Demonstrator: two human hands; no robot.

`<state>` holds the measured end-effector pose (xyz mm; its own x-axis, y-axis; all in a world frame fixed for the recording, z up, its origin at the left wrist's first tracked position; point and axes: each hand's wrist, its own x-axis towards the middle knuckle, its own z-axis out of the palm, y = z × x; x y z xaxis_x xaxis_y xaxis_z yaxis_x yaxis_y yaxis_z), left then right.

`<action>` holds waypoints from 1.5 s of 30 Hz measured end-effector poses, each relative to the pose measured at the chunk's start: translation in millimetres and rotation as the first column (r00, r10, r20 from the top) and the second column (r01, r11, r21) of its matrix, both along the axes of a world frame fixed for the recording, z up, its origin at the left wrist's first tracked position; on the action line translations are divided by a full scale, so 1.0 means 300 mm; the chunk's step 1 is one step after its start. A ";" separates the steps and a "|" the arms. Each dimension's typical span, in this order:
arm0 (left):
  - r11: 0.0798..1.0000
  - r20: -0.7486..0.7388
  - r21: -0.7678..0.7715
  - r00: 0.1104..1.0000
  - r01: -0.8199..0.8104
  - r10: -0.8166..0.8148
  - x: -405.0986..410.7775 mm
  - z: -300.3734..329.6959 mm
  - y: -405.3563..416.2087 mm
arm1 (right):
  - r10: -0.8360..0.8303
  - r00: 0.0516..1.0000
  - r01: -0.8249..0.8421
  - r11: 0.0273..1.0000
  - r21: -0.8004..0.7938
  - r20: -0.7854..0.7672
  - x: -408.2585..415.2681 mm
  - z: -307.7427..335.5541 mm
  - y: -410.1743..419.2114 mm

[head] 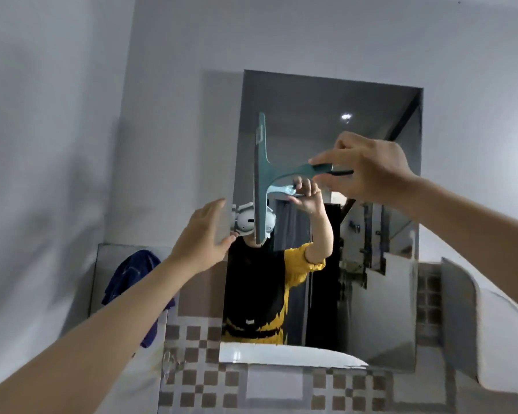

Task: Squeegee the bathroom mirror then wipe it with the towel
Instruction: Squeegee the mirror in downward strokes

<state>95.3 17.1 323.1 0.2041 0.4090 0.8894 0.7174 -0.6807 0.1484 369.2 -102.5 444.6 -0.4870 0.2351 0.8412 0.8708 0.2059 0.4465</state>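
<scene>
A tall frameless mirror (380,264) hangs on the wall ahead. A teal squeegee (260,180) stands with its blade vertical against the mirror's left side. My right hand (362,168) grips its handle from the right. My left hand (205,237) rests with fingers spread on the mirror's left edge, holding nothing. A dark blue towel (132,282) hangs on the wall to the left, below and beside the mirror. The glass reflects a person in a black and yellow shirt, partly hidden by the squeegee.
Brown and white checkered tiles (198,383) cover the wall under the mirror. A white curved fixture (497,339) juts out at the lower right. A white basin rim (281,355) shows at the mirror's bottom. Plain grey wall fills the area above.
</scene>
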 end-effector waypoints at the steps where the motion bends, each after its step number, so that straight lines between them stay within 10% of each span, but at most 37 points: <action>1: 1.000 -0.033 0.006 0.999 -0.020 0.020 -0.001 0.023 0.023 | -0.012 1.000 0.012 1.000 0.010 -0.007 -0.005 0.046 0.013; 8: 0.982 -0.229 0.049 0.955 -0.180 0.187 0.005 0.082 0.120 | 0.029 0.999 -0.026 0.998 0.055 -0.046 -0.063 0.259 0.096; 45: 0.982 -0.171 0.001 0.967 -0.191 0.188 0.011 0.040 0.155 | -0.030 0.997 0.029 0.999 -0.017 -0.077 0.185 0.324 0.173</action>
<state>98.6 63.7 335.1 0.2690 0.4680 0.8418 0.8486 -0.5286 0.0227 424.8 -50.5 541.8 -0.4129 0.2624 0.8721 0.9085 0.1863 0.3741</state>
